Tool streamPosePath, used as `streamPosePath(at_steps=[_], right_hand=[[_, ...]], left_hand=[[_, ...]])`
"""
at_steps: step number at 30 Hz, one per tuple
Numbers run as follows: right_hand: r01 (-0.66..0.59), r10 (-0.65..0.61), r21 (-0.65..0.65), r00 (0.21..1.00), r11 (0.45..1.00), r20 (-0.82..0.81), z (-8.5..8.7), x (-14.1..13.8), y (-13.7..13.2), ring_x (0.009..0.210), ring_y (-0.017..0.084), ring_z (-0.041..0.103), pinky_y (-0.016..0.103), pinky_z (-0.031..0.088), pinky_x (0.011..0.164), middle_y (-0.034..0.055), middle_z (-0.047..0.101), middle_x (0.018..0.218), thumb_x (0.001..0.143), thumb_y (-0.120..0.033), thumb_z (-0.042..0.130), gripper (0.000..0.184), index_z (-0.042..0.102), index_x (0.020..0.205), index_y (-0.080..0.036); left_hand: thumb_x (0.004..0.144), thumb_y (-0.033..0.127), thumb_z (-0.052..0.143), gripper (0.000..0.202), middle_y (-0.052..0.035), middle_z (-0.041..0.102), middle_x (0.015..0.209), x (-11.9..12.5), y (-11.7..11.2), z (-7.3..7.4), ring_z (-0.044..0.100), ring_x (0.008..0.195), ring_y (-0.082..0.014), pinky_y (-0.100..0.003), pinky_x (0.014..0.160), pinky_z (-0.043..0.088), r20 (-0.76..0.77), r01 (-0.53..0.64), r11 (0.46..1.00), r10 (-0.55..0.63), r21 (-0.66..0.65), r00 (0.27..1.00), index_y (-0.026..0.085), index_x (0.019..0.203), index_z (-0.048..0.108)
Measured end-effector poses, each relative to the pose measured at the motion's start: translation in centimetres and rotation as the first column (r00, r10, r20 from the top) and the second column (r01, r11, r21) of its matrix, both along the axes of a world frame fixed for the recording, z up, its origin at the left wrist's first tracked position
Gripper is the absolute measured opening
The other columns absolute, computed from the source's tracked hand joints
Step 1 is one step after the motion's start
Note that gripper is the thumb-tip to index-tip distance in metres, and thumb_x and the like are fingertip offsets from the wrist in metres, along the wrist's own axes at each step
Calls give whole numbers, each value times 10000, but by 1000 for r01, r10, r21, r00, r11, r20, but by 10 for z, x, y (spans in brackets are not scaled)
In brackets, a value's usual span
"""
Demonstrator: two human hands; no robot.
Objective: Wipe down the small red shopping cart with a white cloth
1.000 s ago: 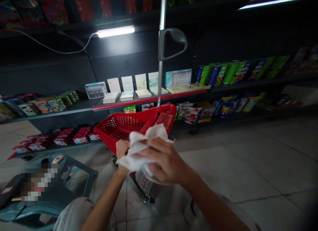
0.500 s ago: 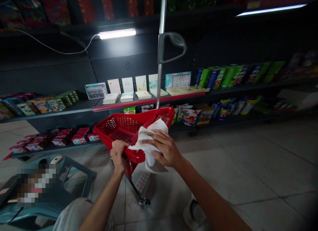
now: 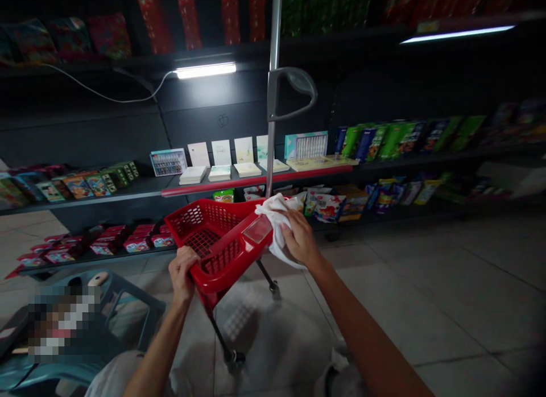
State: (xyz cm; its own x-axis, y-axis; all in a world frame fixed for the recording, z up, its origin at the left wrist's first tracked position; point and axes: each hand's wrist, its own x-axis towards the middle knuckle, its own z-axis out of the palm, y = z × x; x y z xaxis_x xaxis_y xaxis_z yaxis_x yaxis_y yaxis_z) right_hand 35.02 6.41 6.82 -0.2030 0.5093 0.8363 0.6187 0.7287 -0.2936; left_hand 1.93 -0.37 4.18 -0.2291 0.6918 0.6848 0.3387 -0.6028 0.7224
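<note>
There's the basket (image 3: 222, 274), gleaming in glossy red plastic, smooth along its rim and latticed down its sides! The cloth (image 3: 277, 229) is bunching up soft, white and matt, the pole (image 3: 273, 33) is shining like polished metal, and the tiles (image 3: 426, 306) are showing a smooth, dull sheen!

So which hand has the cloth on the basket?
The right hand: it presses the white cloth against the end of the red shopping basket. The left hand grips the basket's rim with no cloth.
</note>
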Motion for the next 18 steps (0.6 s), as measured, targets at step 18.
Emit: streamPosePath(at_steps=[18], right_hand=[[-60,75,56,950,997,-302,1,1,-1,779,238,609,376,494,753,61,628,770,966,-414,447,318,608,785,-209]], left_hand=[[759,466,547,388,-57,524,516,-82,16,5,484,608,-203,-372,676,430,-21,282,953,-286,-114,958,221,458,536]])
